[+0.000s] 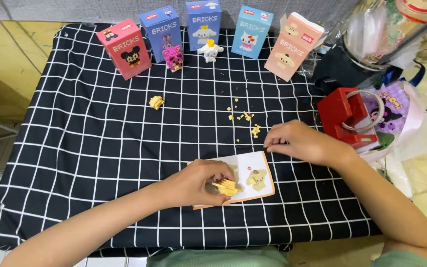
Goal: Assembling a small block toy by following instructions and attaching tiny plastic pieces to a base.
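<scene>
Two bare hands are seen at work over a table [75,163] draped in a black cloth with a white grid. The left hand [193,183] is closed around a small yellow brick assembly [227,187], which is held just above the instruction sheet [258,163] lying near the table's front edge. The right hand [297,142] is lowered to the cloth with its fingertips [269,145] pinched together; whether a piece is caught between them cannot be told. Loose yellow bricks [245,118] are scattered just beyond that hand, and a separate yellow cluster [156,102] lies well apart to the left. Five brick-set boxes [203,24] are lined along the far edge, with a pink finished figure [173,58] and a white finished figure [210,51] in front of them. A red block-shaped object [344,116] sits at the right. The step appears best served if one piece is picked at a time, checked against the sheet's picture, and pressed on squarely while the assembly is held steady, since small bricks are easily lost on the patterned cloth.
</scene>
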